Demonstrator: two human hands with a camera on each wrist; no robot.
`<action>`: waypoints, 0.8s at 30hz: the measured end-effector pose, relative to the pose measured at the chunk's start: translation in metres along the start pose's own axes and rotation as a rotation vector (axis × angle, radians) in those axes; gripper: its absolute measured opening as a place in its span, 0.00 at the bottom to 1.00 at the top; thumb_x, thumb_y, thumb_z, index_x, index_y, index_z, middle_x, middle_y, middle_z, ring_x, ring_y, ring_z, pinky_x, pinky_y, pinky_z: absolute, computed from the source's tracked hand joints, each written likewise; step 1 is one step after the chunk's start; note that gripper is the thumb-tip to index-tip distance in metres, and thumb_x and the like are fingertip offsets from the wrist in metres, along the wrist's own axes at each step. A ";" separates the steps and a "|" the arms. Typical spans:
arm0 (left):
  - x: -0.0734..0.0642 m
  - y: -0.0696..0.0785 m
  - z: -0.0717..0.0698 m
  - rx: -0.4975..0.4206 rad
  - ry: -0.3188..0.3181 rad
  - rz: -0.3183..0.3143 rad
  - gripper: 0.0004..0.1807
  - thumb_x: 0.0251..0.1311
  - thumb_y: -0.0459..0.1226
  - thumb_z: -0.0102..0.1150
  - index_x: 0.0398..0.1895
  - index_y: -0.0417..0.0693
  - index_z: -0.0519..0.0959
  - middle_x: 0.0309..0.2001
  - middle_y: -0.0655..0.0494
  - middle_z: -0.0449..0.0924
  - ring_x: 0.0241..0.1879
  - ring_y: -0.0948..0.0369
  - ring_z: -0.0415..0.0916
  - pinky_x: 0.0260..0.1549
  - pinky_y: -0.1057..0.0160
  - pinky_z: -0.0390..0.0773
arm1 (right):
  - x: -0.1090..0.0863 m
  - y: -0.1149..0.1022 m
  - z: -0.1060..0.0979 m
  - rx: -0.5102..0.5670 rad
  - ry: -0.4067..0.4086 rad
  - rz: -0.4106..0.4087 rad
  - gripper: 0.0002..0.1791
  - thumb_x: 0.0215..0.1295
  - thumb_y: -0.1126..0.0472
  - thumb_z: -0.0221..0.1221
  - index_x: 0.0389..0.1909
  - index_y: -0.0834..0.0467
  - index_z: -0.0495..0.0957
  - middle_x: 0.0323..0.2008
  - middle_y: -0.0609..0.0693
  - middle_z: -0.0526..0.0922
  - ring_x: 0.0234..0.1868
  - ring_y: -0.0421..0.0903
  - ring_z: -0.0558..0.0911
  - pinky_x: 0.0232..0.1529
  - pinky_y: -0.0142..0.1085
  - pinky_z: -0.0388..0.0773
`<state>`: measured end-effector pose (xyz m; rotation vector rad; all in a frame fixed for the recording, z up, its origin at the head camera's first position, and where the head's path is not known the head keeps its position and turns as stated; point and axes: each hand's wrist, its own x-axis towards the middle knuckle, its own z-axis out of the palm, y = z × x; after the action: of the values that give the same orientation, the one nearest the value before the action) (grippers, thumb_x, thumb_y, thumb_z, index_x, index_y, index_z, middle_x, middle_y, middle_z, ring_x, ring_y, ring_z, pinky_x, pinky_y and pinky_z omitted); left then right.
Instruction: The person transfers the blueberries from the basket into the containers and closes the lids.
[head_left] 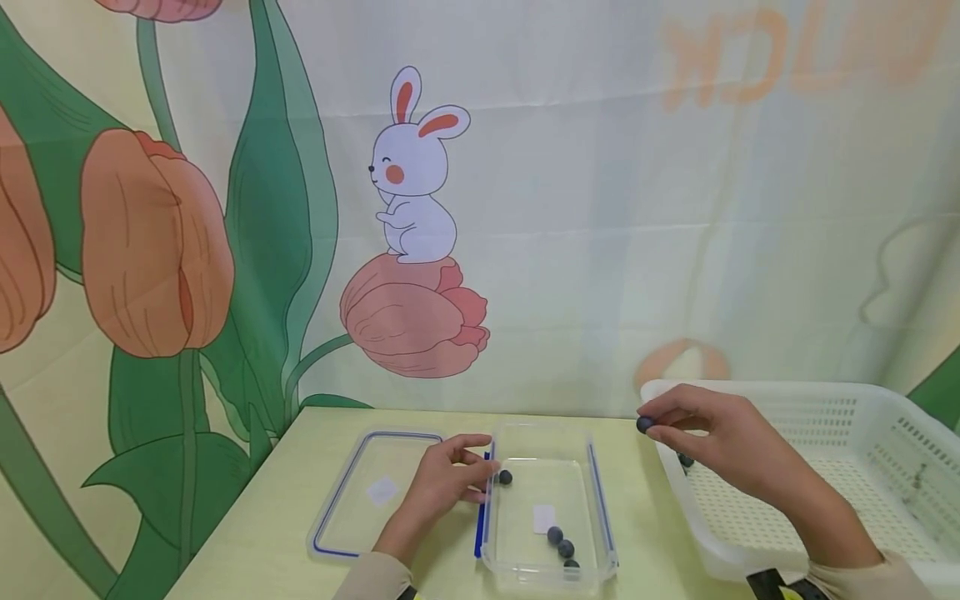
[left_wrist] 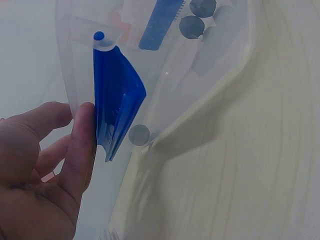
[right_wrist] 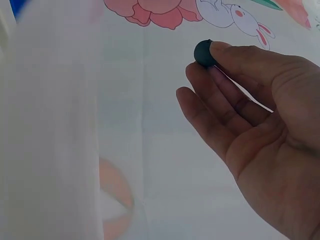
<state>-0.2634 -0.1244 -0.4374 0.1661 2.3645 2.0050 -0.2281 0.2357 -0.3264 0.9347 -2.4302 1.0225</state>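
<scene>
In the head view my right hand pinches a blueberry between thumb and fingertips, over the near-left corner of the white basket. The right wrist view shows the same berry at the fingertips, the other fingers loosely bent below. My left hand holds the left wall of a clear plastic food container, fingers at its rim beside the blue locking flap. One blueberry lies inside by that wall, and several others sit in a row toward the front right.
A clear lid with a blue seal lies flat on the table, left of the container and partly behind the left hand. Inside the basket's left side are a few dark berries. A printed curtain hangs behind the table.
</scene>
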 end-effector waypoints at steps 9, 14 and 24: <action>0.001 0.001 0.004 0.000 -0.005 -0.004 0.27 0.65 0.33 0.74 0.67 0.37 0.79 0.40 0.46 0.81 0.32 0.58 0.84 0.31 0.59 0.91 | -0.001 -0.004 0.012 0.043 -0.028 -0.042 0.14 0.67 0.69 0.71 0.49 0.51 0.87 0.43 0.40 0.89 0.41 0.38 0.88 0.42 0.32 0.88; 0.001 0.003 0.003 0.005 -0.010 -0.003 0.27 0.66 0.33 0.73 0.67 0.36 0.79 0.41 0.45 0.81 0.32 0.58 0.85 0.32 0.58 0.91 | -0.001 -0.008 0.017 0.062 -0.052 -0.039 0.13 0.69 0.68 0.70 0.50 0.51 0.86 0.44 0.39 0.89 0.42 0.38 0.88 0.43 0.34 0.88; 0.000 0.001 0.000 0.027 0.002 -0.007 0.28 0.66 0.35 0.74 0.68 0.38 0.79 0.41 0.46 0.81 0.32 0.58 0.85 0.32 0.58 0.91 | 0.003 -0.013 0.041 0.104 -0.128 -0.049 0.10 0.70 0.66 0.70 0.49 0.52 0.86 0.45 0.42 0.88 0.43 0.40 0.88 0.46 0.37 0.88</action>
<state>-0.2636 -0.1238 -0.4364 0.1561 2.3903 1.9723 -0.2235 0.1973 -0.3464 1.1213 -2.4633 1.1125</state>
